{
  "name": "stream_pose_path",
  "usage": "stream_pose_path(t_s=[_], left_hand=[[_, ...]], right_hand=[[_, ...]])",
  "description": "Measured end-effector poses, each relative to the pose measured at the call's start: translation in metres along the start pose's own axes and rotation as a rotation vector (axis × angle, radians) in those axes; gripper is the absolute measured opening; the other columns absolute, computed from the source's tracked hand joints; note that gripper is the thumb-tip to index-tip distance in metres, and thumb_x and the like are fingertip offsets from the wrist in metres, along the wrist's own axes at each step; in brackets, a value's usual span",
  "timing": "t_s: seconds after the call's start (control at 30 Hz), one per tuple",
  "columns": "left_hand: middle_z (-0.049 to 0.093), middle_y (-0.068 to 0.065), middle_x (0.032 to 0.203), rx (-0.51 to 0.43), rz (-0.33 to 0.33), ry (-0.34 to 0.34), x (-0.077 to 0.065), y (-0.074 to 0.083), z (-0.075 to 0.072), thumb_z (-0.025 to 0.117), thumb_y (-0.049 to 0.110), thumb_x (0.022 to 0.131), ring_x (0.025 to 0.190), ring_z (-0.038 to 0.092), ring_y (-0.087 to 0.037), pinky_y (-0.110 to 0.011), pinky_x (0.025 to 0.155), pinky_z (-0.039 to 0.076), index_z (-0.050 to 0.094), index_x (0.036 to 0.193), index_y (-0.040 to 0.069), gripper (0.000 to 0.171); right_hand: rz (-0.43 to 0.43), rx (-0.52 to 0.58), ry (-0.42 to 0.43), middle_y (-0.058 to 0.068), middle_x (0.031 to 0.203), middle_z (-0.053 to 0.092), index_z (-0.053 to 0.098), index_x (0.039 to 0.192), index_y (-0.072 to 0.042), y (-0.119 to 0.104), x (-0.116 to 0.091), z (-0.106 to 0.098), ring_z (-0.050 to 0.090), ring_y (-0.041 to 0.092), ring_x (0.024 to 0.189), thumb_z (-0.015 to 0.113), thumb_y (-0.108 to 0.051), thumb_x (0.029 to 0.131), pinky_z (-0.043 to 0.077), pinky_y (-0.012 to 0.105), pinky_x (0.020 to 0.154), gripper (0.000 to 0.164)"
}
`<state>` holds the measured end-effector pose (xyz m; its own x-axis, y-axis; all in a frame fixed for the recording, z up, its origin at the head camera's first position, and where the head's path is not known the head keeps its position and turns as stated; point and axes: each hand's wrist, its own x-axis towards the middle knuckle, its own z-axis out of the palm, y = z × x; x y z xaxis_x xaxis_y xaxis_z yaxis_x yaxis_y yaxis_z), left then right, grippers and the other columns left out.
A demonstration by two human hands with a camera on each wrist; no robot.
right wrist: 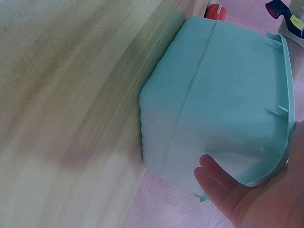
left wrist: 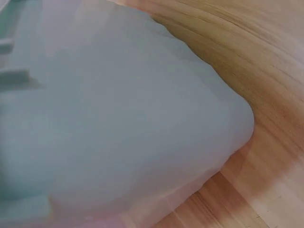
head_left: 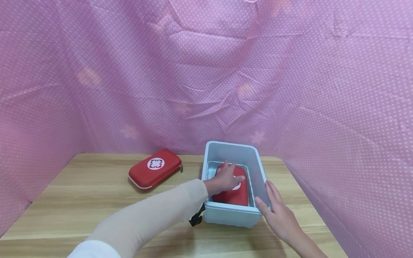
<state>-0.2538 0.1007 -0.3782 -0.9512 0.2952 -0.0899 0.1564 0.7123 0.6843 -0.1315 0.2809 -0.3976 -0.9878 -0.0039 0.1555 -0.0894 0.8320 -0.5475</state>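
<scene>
A light blue plastic storage bin (head_left: 230,215) stands on the table at the right in the head view. Inside it lies a red first-aid case (head_left: 237,197) with a white round emblem, partly covered by my left hand (head_left: 227,178). That hand reaches over the bin's left side, its fingers spread across the top of the case. My right hand (head_left: 279,215) holds the bin's near right corner, thumb at the rim and fingers (right wrist: 221,183) along the outer wall. The left wrist view shows only the bin's outer wall (left wrist: 123,109) and the tabletop.
A second red first-aid case (head_left: 155,170) with a zipper lies on the wooden table (head_left: 74,200), left of the bin. Pink dotted cloth (head_left: 206,89) hangs behind the table and on both sides. A black wrist device (head_left: 197,216) sits beside the bin's near left corner.
</scene>
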Motion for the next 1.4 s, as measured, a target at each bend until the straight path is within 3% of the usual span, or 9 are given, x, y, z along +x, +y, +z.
stream_pose_path(t_s=[0.2,0.37,0.63,0.97,1.13,1.3,1.4], left_hand=[[0.012,-0.003,0.160,0.045,0.016,-0.005,0.000,0.001,-0.004,0.059,0.052,0.089,0.144,0.015,-0.033,-0.057,0.105,0.035,0.022,0.152,0.030,0.077],[0.017,-0.004,0.158,0.041,0.040,-0.013,-0.006,0.002,-0.012,0.059,0.053,0.089,0.142,0.022,-0.031,-0.055,0.100,0.041,0.023,0.152,0.031,0.076],[0.031,-0.004,0.150,-0.017,0.164,-0.009,-0.025,-0.002,-0.036,0.059,0.048,0.090,0.130,0.038,-0.026,-0.044,0.088,0.052,0.026,0.151,0.027,0.073],[0.033,0.000,0.152,-0.133,0.290,0.064,-0.047,-0.006,-0.064,0.056,0.047,0.093,0.137,0.035,-0.021,-0.046,0.103,0.040,0.037,0.147,0.027,0.061],[0.032,0.002,0.152,-0.195,0.277,0.078,-0.053,-0.019,-0.078,0.058,0.049,0.091,0.136,0.037,-0.023,-0.049,0.099,0.044,0.035,0.147,0.031,0.063],[0.026,0.002,0.153,-0.190,0.212,0.104,-0.057,-0.035,-0.089,0.058,0.055,0.089,0.133,0.040,-0.025,-0.050,0.097,0.045,0.034,0.147,0.037,0.065],[0.023,0.000,0.154,-0.197,0.212,0.125,-0.060,-0.045,-0.096,0.057,0.054,0.089,0.130,0.043,-0.025,-0.048,0.096,0.046,0.033,0.148,0.035,0.066]], right_hand=[[-0.003,-0.007,0.003,0.001,0.160,0.013,0.013,0.155,-0.016,0.000,0.001,0.000,0.047,0.041,0.126,0.034,-0.063,0.095,0.040,0.068,0.087,0.078],[-0.008,-0.010,0.005,0.001,0.160,0.012,0.013,0.155,-0.017,0.000,0.001,-0.001,0.047,0.042,0.125,0.034,-0.062,0.095,0.041,0.067,0.087,0.077],[0.000,-0.016,0.004,0.001,0.160,0.011,0.012,0.155,-0.020,0.000,0.000,-0.002,0.042,0.045,0.128,0.035,-0.060,0.096,0.036,0.072,0.088,0.075],[0.005,-0.006,-0.003,-0.001,0.160,0.011,0.011,0.155,-0.021,-0.001,-0.001,-0.002,0.040,0.044,0.130,0.034,-0.062,0.095,0.036,0.070,0.091,0.077],[-0.007,0.010,-0.006,0.000,0.161,0.009,0.011,0.155,-0.019,-0.001,-0.004,-0.002,0.034,0.041,0.135,0.035,-0.060,0.096,0.033,0.068,0.096,0.076],[-0.009,0.011,-0.011,-0.001,0.161,0.006,0.010,0.155,-0.019,-0.001,-0.004,-0.001,0.031,0.039,0.137,0.035,-0.060,0.096,0.031,0.068,0.098,0.076],[-0.004,0.016,-0.016,-0.001,0.161,0.006,0.009,0.155,-0.020,-0.001,-0.004,0.000,0.031,0.040,0.137,0.035,-0.060,0.096,0.031,0.069,0.097,0.075]])
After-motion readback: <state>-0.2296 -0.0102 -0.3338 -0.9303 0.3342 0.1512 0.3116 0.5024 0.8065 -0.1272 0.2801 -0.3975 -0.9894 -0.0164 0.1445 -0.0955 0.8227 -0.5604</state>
